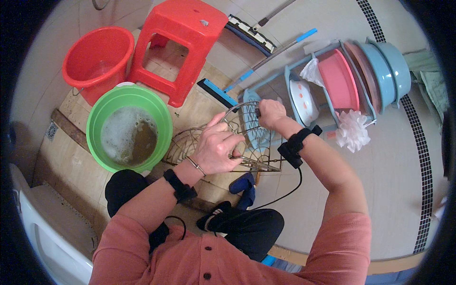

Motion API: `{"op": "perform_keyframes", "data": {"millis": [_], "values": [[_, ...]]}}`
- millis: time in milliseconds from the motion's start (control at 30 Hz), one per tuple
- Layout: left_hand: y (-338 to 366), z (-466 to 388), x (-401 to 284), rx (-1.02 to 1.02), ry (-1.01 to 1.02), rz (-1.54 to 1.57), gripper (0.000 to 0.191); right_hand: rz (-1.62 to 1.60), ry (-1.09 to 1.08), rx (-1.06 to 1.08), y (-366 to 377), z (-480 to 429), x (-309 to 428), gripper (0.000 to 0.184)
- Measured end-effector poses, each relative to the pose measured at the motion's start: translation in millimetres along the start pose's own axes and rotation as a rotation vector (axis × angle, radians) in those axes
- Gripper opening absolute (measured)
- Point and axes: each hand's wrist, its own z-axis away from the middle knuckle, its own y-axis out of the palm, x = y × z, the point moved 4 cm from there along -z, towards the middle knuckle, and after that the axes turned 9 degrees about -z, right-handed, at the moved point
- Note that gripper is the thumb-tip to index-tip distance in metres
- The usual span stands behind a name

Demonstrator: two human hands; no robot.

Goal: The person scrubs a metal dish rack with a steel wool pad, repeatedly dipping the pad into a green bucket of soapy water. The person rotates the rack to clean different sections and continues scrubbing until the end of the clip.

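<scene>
A wire metal rack [262, 154], its bars forming an open cage, is held in front of me over the tiled floor. My left hand [219, 146] grips it at the near side, with fingers curled around a bar. My right hand [271, 113] is closed at the rack's upper right rim; what its fingers press on is partly hidden. To the left of the rack, a green plastic basin [93, 142] contains cloudy, foamy water [126, 135]. Both hands are outside the basin.
Behind the basin stand a red bucket [79, 83] and a red plastic stool [192, 21]. A blue squeegee [217, 93] leans beyond the rack. At right, a blue shelf [290, 92] holds basins, with a white bath puff [352, 130] hanging. Blue slippers [242, 183] lie below the rack.
</scene>
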Motion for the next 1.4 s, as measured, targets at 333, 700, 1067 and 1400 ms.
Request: {"op": "perform_keyframes", "data": {"millis": [333, 700, 1067, 1400], "values": [[-6.5, 4.1, -2.4, -0.007, 0.014, -0.043, 0.032, 0.119, -0.043, 0.081, -0.8, 17.8, -8.4, 0.019], [-10.2, 8.3, -2.1, -0.019, 0.009, -0.013, 0.035, 0.088, -0.158, -0.023, 4.4, 18.3, 3.4, 0.020], [-1.8, 5.9, 0.5, -0.042, -0.017, 0.021, 0.036, 0.117, -0.200, 0.061, 1.1, 10.3, 20.6, 0.018], [3.4, 5.0, 2.0, -0.014, -0.025, 0.040, 0.037, 0.045, -0.079, -0.013, 6.6, 3.8, 2.5, 0.018]]}}
